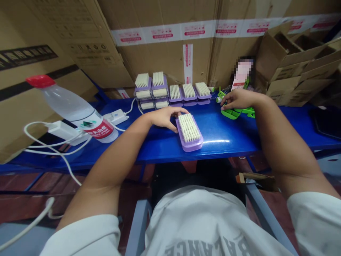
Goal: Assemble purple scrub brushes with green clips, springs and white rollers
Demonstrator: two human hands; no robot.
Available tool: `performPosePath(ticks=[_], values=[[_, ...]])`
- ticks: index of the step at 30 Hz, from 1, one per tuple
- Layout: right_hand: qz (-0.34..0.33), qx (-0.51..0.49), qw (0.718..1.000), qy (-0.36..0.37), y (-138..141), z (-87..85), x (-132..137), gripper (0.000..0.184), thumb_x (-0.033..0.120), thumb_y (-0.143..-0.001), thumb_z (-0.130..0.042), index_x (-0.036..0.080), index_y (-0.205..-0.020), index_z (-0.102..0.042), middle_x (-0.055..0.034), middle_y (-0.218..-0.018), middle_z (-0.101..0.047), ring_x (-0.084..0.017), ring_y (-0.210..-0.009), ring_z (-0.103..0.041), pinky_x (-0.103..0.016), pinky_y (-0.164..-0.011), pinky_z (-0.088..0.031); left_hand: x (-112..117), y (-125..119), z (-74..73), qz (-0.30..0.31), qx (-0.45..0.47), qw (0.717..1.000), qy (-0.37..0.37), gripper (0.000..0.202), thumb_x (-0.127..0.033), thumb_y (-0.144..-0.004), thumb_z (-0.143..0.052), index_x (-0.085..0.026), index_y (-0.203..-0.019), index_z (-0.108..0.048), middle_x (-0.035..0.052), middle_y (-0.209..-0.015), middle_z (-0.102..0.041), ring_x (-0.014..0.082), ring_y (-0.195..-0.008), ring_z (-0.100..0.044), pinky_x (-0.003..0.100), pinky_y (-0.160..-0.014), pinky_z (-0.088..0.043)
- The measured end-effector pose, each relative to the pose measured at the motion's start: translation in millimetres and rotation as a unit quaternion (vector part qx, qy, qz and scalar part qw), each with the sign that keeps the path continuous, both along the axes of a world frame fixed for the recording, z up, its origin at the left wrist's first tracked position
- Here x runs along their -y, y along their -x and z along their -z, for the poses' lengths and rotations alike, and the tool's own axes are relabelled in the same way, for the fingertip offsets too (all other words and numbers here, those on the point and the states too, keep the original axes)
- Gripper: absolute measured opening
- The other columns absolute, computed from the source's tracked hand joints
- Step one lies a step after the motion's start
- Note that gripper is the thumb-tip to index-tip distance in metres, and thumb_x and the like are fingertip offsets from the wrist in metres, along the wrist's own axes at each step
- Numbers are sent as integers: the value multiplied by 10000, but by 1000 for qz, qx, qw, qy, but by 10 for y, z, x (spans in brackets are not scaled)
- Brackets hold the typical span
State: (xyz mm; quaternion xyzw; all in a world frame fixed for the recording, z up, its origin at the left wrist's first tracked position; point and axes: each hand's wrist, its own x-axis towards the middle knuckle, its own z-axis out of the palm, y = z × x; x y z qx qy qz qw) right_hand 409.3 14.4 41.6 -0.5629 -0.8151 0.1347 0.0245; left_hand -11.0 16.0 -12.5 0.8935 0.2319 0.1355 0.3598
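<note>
A purple brush (189,132) with white bristles lies bristles-up on the blue table (226,137) in front of me. My left hand (165,117) rests against its far left end, fingers curled round that end. My right hand (237,99) lies further right, fingers bent down onto green plastic pieces (234,113). At the back of the table, more purple brushes (151,90) are stacked in two piles, with a row of three brushes (189,93) beside them.
A clear water bottle (77,110) with a red cap lies on its side at left, over white chargers and cables (64,133). Cardboard boxes (290,67) stand at right and behind the table. A dark object (326,122) sits at far right.
</note>
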Motion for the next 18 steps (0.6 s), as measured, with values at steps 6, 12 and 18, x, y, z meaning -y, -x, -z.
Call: performPosePath(ticks=[6, 12, 18], values=[[-5, 1, 1000, -1, -37, 20, -31, 576, 686, -851, -819, 244, -1209, -913, -30, -812, -800, -252, -752, -724, -382, -731, -541, 10, 40, -27, -38, -53, 998, -20, 1042, -465, -691, -1038, -279, -1647, -666, 48, -1161, -839, 315, -1111, -842, 431, -1054, -624], [-7, -8, 1000, 18, -50, 32, -35, 611, 694, -854, -829, 240, -1257, -893, -32, -806, -801, -256, -737, -732, -390, -721, -561, 25, 45, -58, -55, -62, 997, 1, 1045, -611, -667, -1042, -258, -1572, -659, 102, -1411, -838, 353, -1321, -810, 438, -1133, -610], [-6, -9, 999, 35, -122, 22, -55, 598, 670, -904, -805, 255, -1326, -884, -45, -829, -817, -287, -777, -757, -421, -765, -605, 9, 56, -63, -131, -88, 986, -49, 975, -678, -665, -1010, -230, -1467, -684, 118, -1425, -799, 387, -1359, -771, 463, -1172, -600]])
